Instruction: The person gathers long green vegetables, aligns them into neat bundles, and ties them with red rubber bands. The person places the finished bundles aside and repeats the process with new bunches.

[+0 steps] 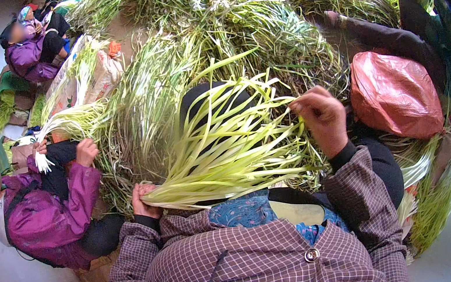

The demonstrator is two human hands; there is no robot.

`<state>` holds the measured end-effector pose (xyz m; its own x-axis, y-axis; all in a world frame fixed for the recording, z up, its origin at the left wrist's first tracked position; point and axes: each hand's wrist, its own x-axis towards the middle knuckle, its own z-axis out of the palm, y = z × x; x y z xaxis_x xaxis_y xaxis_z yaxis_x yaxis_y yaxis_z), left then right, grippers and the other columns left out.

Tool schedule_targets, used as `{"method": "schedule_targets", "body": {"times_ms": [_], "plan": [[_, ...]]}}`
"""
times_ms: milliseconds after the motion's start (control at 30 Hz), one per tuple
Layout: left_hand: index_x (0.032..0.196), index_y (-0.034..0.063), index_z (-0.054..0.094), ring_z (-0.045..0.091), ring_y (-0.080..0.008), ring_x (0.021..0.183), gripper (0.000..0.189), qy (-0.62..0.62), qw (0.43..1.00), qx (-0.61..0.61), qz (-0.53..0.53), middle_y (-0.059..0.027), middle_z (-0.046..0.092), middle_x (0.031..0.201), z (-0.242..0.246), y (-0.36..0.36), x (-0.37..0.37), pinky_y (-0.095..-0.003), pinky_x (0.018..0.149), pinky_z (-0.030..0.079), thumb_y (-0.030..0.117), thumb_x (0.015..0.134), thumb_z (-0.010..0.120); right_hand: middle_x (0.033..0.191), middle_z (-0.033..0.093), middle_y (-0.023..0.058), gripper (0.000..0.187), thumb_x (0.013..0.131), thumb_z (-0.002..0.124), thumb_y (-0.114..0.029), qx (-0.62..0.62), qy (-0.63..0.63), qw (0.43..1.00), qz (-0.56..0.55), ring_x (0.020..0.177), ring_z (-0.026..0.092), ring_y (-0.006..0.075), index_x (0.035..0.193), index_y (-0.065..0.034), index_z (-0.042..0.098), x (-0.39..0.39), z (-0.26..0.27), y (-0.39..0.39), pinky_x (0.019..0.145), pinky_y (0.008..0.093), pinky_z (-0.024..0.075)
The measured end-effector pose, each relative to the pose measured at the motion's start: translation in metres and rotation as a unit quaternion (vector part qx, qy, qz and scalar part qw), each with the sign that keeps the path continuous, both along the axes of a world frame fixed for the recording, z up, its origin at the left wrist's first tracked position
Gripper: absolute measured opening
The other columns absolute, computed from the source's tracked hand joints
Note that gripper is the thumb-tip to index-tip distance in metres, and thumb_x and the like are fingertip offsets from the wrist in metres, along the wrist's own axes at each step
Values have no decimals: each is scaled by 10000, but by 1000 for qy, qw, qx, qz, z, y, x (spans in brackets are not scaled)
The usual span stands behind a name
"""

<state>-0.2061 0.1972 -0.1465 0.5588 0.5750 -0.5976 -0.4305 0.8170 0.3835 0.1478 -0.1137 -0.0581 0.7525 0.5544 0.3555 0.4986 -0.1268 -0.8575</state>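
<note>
A bunch of long yellow-green leaves with pale stems (229,162), which look like garlic chives, fans out across my lap. My left hand (145,201) is closed around the stem end of this bunch at its left. Over on the right, my right hand (323,119) is raised at the leaf tips, its thumb and fingertips pinched at the end of a leaf. Behind the bunch, a dark-clad knee (214,98) partly shows between the leaves. A heap of green and dry leaves (230,29) spreads beyond my knees.
A person in a purple jacket (50,208) sits close at my left, holding a pale-stemmed bunch (72,121). More people (28,57) sit farther back left. At my right lie a reddish plastic bundle (395,94) and more leafy bunches (437,196). A dark-clad limb (381,34) extends at the upper right.
</note>
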Motion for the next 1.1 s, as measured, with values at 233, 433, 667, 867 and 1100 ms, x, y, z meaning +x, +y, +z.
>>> {"method": "schedule_targets", "body": {"times_ms": [233, 433, 667, 867, 1100], "plan": [[666, 134, 401, 431, -132, 614, 329, 0, 1000, -14, 21, 27, 418, 621, -4, 0, 1, -289, 645, 403, 243, 962, 495, 1015, 660, 37, 471, 730, 725, -103, -254, -94, 960, -67, 817, 664, 232, 1183, -170, 616, 16, 34, -5, 699, 326, 549], [684, 130, 394, 424, -119, 614, 310, 11, 999, 48, -21, 31, 410, 631, -6, 3, -1, -281, 631, 385, 227, 942, 535, 1009, 652, 50, 229, 795, 681, -109, -115, -243, 959, 94, 835, 661, 178, 1023, -116, 690, -15, 70, 54, 681, 276, 540], [643, 124, 390, 415, -127, 579, 338, 0, 1000, -7, 28, 19, 411, 600, -11, 4, -4, -281, 616, 399, 204, 937, 537, 822, 605, 53, 81, 789, 656, -134, -150, -235, 950, 138, 743, 624, 221, 867, -113, 655, -11, 54, 64, 637, 312, 516], [640, 120, 391, 418, -129, 580, 343, -58, 995, -72, 46, 16, 413, 599, -17, 8, -5, -278, 615, 402, 199, 948, 517, 816, 647, 20, 115, 912, 615, -101, 148, 171, 974, -35, 637, 592, 74, 965, -1, 635, 29, 43, 16, 550, 180, 416], [643, 128, 391, 423, -132, 613, 354, -63, 998, -22, 17, 20, 407, 609, -12, 4, -1, -289, 641, 396, 242, 965, 484, 884, 631, 31, 266, 866, 654, -48, 54, -3, 987, -149, 709, 597, 92, 1130, -26, 626, 63, 9, -46, 601, 201, 484]]}}
